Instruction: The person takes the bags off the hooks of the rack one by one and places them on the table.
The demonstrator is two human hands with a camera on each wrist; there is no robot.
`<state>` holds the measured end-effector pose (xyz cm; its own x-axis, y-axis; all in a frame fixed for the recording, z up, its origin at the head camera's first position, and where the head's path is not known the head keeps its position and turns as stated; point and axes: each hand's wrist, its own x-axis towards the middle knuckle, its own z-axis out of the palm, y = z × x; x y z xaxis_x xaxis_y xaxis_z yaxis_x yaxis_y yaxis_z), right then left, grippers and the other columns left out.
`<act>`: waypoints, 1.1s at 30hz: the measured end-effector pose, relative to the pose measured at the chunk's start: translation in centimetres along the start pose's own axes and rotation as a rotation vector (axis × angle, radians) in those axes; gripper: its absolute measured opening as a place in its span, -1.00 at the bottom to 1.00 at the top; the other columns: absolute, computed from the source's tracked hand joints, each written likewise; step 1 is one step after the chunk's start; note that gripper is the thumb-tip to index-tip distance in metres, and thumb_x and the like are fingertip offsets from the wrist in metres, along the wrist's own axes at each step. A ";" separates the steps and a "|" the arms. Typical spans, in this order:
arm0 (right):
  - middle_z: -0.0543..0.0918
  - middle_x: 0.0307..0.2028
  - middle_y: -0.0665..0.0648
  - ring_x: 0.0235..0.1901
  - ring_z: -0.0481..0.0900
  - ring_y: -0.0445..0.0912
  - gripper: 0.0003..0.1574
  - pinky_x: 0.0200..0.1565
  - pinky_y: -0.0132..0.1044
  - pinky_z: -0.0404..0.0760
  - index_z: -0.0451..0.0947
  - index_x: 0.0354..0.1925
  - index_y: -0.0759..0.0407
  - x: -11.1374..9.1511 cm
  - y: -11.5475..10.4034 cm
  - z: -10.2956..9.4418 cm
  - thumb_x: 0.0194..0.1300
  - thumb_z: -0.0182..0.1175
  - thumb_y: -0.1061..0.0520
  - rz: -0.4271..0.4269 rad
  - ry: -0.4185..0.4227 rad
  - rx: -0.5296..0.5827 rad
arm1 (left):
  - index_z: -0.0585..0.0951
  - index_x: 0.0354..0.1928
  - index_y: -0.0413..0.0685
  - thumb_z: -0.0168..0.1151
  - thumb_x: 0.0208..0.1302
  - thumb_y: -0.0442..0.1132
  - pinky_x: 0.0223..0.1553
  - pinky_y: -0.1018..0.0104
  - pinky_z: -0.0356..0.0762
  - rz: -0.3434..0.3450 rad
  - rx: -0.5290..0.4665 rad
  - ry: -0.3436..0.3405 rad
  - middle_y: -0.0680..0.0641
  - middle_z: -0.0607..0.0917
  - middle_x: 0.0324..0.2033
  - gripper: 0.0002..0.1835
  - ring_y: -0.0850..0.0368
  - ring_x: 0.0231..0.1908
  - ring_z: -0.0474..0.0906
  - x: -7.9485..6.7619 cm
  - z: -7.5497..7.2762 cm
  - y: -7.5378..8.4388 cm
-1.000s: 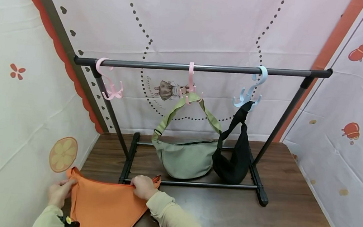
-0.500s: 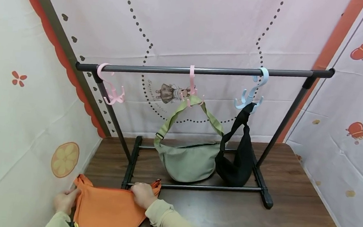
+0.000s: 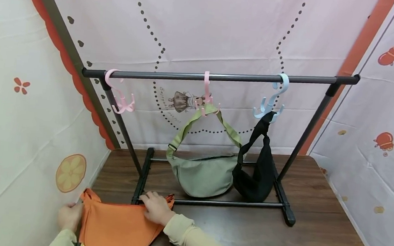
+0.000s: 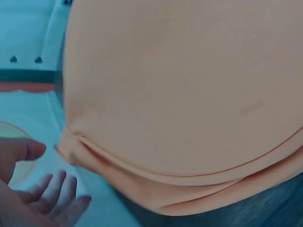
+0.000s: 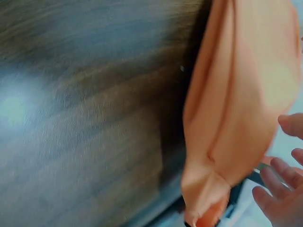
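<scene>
An orange crescent-shaped shoulder bag [image 3: 117, 225] lies at the near left of the table, its lower part cut off by the frame. My left hand [image 3: 70, 216] is at its left corner; in the left wrist view the thumb and fingers [image 4: 57, 189] are spread apart, with a gap to the cloth. My right hand [image 3: 158, 208] is over the bag's top right edge. From the right wrist view, its fingers [image 5: 279, 182] are loosely spread beside the bag, gripping nothing. A green shoulder bag [image 3: 204, 176] hangs by its strap from the middle pink hook [image 3: 206, 92].
A black rack [image 3: 173, 76] stands on the wooden table [image 3: 243, 236]. A black bag [image 3: 255, 175] hangs from a blue hook [image 3: 277, 95] at the right. Another pink hook [image 3: 123, 103] hangs at the rack's left end. Printed cloth walls [image 3: 24, 123] enclose the table.
The orange bag's left corner shifted slightly right and bunched up with my left hand. Both hands have since let go of the bag, and my right fingers have straightened.
</scene>
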<state>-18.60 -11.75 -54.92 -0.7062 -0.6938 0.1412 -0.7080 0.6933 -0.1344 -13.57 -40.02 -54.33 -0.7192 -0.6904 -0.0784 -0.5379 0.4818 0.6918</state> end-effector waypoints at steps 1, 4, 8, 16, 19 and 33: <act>0.49 -0.06 -0.03 -0.10 0.46 -0.20 -0.43 -0.19 -0.44 0.52 0.36 0.16 -0.04 -0.3 0.3 -0.5 0.17 0.21 -0.01 -0.010 0.000 0.015 | 0.47 -0.11 -0.55 0.02 0.13 -0.19 -0.27 -0.07 0.45 0.031 0.013 0.020 -0.48 0.53 -0.13 -0.53 -0.42 -0.18 0.44 -0.2 -0.2 0.5; 0.44 0.08 0.05 0.04 0.42 -0.13 -0.32 -0.03 -0.34 0.51 0.27 0.24 0.00 -1.2 1.2 -2.2 0.17 0.21 -0.03 -0.039 0.027 0.048 | 0.44 -0.02 -0.51 -0.04 0.19 -0.18 -0.11 -0.16 0.36 0.131 0.049 0.072 -0.47 0.51 -0.07 -0.52 -0.44 -0.10 0.41 -0.6 -0.9 2.1; 0.38 0.15 0.12 0.13 0.37 -0.06 -0.25 0.12 -0.23 0.44 0.21 0.29 0.06 -2.6 2.7 -5.0 0.17 0.19 -0.05 -0.064 0.110 0.055 | 0.44 0.04 -0.43 0.00 0.22 -0.21 -0.13 -0.16 0.35 0.289 0.026 0.113 -0.45 0.52 -0.07 -0.55 -0.37 -0.09 0.43 -1.6 -1.6 5.9; 0.38 0.16 0.17 0.15 0.36 -0.01 -0.24 0.18 -0.18 0.38 0.23 0.27 0.15 -5.0 5.4 -11.3 0.16 0.22 -0.02 -0.101 0.293 0.009 | 0.53 -0.08 -0.34 0.27 0.06 -0.30 -0.23 -0.10 0.36 0.822 -0.070 0.335 -0.34 0.58 -0.20 -0.64 -0.26 -0.19 0.45 -4.8 -2.3 16.2; 0.39 0.15 0.17 0.14 0.36 -0.02 -0.24 0.18 -0.18 0.37 0.23 0.26 0.14 -5.7 6.4 -13.0 0.14 0.23 -0.01 -0.096 0.338 -0.014 | 0.55 -0.12 -0.32 0.30 0.01 -0.32 -0.28 -0.10 0.40 1.019 -0.091 0.408 -0.32 0.60 -0.23 -0.65 -0.26 -0.22 0.46 -5.9 -2.7 19.9; 0.42 0.09 0.18 0.09 0.39 0.02 -0.25 0.09 -0.16 0.44 0.30 0.21 0.19 -8.4 10.2 -16.8 0.07 0.31 0.10 -0.034 0.503 -0.003 | 0.55 -0.07 -0.30 0.23 0.09 -0.28 -0.05 0.00 0.45 1.495 -0.083 0.389 -0.26 0.58 -0.11 -0.65 -0.18 -0.06 0.46 -11.0 -5.2 34.6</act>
<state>-19.80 4.44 -41.00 -0.5926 -0.5369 0.6005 -0.7301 0.6729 -0.1189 -21.96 -18.52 -25.79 -0.3987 0.2780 0.8739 0.5777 0.8163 0.0039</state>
